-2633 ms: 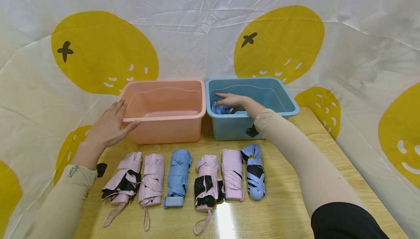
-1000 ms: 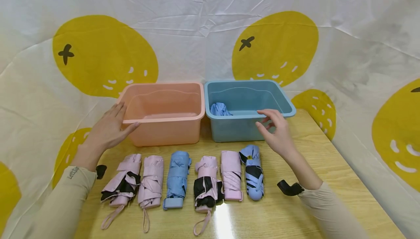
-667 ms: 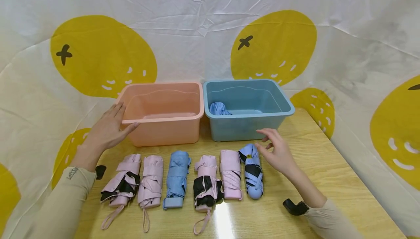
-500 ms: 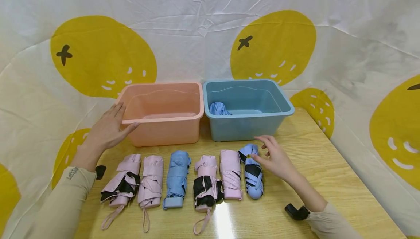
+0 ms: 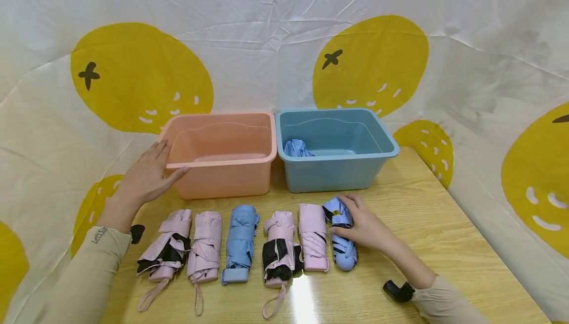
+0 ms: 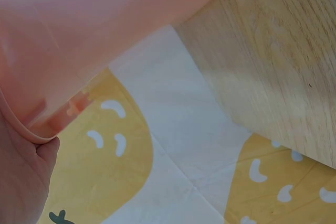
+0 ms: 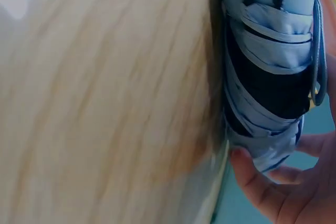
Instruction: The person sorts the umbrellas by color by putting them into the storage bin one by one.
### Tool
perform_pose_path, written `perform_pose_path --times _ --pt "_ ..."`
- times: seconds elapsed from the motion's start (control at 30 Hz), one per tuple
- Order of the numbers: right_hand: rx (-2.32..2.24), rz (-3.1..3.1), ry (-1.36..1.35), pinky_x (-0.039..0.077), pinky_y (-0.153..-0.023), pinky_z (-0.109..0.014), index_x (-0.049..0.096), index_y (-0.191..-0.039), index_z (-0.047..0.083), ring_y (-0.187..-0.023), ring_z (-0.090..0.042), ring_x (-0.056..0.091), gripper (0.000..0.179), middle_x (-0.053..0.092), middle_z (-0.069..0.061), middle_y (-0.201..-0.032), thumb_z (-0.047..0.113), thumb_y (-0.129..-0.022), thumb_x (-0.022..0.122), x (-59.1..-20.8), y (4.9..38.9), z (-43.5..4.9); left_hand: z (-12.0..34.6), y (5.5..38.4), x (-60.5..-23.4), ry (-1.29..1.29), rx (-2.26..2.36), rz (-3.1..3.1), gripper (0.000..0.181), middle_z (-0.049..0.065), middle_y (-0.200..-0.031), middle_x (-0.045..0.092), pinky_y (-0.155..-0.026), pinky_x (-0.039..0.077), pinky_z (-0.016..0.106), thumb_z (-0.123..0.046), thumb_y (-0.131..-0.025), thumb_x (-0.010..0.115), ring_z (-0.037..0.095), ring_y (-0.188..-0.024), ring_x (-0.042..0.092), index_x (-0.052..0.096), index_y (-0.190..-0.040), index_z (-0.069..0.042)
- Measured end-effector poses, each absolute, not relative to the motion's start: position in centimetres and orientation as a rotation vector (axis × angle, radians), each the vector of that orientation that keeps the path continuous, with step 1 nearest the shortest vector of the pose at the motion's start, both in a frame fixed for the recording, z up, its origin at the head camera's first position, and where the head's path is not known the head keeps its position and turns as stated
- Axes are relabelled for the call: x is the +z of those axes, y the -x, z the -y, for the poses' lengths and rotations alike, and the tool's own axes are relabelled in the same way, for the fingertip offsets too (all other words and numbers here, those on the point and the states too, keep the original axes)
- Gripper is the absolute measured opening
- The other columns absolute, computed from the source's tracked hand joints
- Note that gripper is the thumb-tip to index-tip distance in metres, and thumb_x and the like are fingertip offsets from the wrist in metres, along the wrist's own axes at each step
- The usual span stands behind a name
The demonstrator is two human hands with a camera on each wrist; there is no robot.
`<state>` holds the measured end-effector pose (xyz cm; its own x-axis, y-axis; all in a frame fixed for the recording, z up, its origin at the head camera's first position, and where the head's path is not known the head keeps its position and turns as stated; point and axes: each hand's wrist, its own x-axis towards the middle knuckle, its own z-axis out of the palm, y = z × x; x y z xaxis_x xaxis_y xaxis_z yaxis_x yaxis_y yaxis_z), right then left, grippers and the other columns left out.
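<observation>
At the right end of a row of folded umbrellas, my right hand (image 5: 362, 222) has its thumb and fingers round a blue-and-black umbrella (image 5: 344, 255). The right wrist view shows this umbrella (image 7: 268, 61) lying along the table, with thumb and fingers on opposite sides of its top end. My left hand (image 5: 146, 173) rests with straight fingers on the left rim of the pink bin (image 5: 222, 178); the left wrist view shows the hand (image 6: 23, 171) against the bin's rim. Beside it, the blue bin (image 5: 333, 173) contains a crumpled blue umbrella (image 5: 297, 147).
Left of the gripped umbrella lie a pink umbrella (image 5: 313, 237), a pink-and-black umbrella (image 5: 281, 255), a blue umbrella (image 5: 241, 237), another pink umbrella (image 5: 206, 245) and a pink-and-black umbrella (image 5: 171, 240). The wooden table (image 5: 426, 215) ends at the right before a patterned cloth (image 5: 489, 92).
My right hand has left the blue bin, come down towards the table and closed round the blue-and-black umbrella. The left hand has stayed on the pink bin's rim.
</observation>
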<state>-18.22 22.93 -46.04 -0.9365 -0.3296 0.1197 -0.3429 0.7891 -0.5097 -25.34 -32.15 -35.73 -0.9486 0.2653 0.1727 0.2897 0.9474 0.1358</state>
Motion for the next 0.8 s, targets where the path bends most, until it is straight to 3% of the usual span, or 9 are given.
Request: perform_pose_path --times 0.2,0.53,0.8 --pt "0.916 2.970 -0.510 0.054 -0.097 -0.064 0.038 -0.160 0.010 -0.121 -0.047 0.060 0.099 0.039 -0.026 -0.155 0.053 -0.084 0.084 -45.98 18.22 -22.33 32.12 25.38 -35.67 0.409 -0.239 2.957 0.101 0.034 -0.168 0.011 -0.125 0.012 0.065 -0.064 -0.104 0.046 0.053 -0.154 0.012 0.011 -0.162 0.011" --pt "1.085 2.911 -0.463 0.048 -0.106 -0.063 0.040 -0.158 0.008 -0.128 -0.044 0.055 0.091 0.042 -0.024 -0.153 0.027 -0.083 0.086 -45.95 18.02 -22.11 32.08 25.34 -35.61 0.410 -0.244 2.950 0.101 0.035 -0.168 0.012 -0.125 0.013 0.066 -0.064 -0.104 0.046 0.054 -0.154 0.012 0.012 -0.161 0.012" --pt "1.147 2.841 -0.459 0.050 -0.104 -0.060 0.040 -0.158 0.008 -0.128 -0.041 0.054 0.091 0.044 -0.024 -0.152 0.023 -0.082 0.088 -46.21 17.58 -22.64 32.20 25.35 -35.77 0.411 -0.235 2.961 0.101 0.035 -0.168 0.011 -0.125 0.013 0.065 -0.064 -0.104 0.046 0.053 -0.154 0.012 0.011 -0.161 0.012"
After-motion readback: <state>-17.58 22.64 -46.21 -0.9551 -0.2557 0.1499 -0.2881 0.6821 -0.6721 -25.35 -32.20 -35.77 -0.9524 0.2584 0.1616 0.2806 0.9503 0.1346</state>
